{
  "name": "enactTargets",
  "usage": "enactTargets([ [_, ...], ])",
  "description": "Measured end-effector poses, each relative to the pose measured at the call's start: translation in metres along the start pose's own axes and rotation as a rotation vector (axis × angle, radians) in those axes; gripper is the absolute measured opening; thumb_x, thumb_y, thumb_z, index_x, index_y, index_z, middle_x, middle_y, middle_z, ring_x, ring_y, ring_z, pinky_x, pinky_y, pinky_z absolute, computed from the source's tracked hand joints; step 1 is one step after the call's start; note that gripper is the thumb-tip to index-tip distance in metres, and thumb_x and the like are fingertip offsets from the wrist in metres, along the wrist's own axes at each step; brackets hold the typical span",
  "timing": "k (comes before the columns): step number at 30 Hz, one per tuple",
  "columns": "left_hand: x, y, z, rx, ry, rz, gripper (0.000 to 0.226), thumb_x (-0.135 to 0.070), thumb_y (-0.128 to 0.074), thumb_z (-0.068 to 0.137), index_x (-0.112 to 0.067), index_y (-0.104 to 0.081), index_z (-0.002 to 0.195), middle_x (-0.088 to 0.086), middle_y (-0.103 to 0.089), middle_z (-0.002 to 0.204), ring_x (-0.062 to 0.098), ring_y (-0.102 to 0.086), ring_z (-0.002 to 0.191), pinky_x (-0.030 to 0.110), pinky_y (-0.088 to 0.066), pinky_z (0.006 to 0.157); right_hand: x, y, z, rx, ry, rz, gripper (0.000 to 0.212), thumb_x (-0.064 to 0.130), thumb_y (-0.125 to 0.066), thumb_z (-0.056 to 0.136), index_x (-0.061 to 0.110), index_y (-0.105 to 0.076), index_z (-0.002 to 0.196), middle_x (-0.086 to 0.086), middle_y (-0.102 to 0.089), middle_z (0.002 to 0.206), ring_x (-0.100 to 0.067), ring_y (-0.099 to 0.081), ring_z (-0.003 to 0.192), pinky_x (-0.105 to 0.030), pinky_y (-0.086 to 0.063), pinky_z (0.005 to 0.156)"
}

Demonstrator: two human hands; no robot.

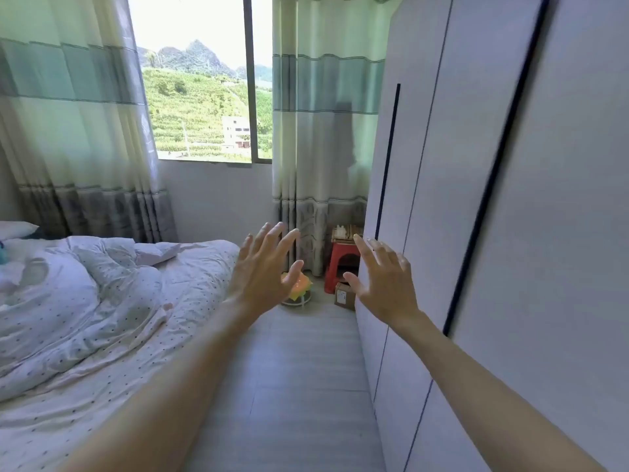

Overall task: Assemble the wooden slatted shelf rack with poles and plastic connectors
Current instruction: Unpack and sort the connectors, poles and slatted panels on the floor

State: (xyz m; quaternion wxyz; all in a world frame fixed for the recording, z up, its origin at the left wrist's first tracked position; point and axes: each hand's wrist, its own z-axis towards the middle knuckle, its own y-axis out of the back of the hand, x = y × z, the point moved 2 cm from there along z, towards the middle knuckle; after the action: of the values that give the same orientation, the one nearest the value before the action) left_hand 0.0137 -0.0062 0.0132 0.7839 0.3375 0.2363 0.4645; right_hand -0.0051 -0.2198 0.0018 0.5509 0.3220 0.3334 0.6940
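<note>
Pale wooden rack parts [345,231] lie stacked on a red plastic stool [341,264] in the far corner, by the curtain and the wardrobe; they are small and blurred. Both my arms stretch out ahead over the floor. My left hand [263,264] is spread wide, fingers straight, holding nothing. My right hand [384,270] is likewise spread and empty, in front of the wardrobe's corner. Both hands are far short of the stool.
A bed [102,301] with a rumpled dotted quilt fills the left. A tall white wardrobe [493,199] lines the right. Between them runs a narrow grey floor strip [299,369]. A small cardboard box [343,296] and an orange-green toy [299,287] sit near the stool.
</note>
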Motion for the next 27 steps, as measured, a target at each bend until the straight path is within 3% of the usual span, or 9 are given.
enactTargets([
  [16,0.165,-0.240,0.189,0.096,0.143,-0.279,0.051,-0.029,-0.051,0.095,-0.015,-0.038,0.142,0.008,-0.036,0.149,0.023,-0.029,0.140,0.040,-0.028,0.113,-0.078,-0.223,0.238,0.001,-0.093,0.267,0.062,0.037,-0.057,0.091,0.016,-0.033,0.145,-0.005,-0.041,0.144,-0.022,-0.036,0.134,-0.044,-0.028,0.108],
  [27,0.267,-0.416,0.350,0.173,0.211,-0.304,0.045,-0.022,-0.055,0.093,-0.010,-0.047,0.136,0.011,-0.043,0.144,0.027,-0.036,0.135,0.044,-0.034,0.108,-0.164,-0.382,0.433,0.072,-0.127,0.333,0.061,0.035,-0.058,0.090,0.016,-0.034,0.144,-0.002,-0.042,0.143,-0.019,-0.036,0.132,-0.035,-0.026,0.107],
])
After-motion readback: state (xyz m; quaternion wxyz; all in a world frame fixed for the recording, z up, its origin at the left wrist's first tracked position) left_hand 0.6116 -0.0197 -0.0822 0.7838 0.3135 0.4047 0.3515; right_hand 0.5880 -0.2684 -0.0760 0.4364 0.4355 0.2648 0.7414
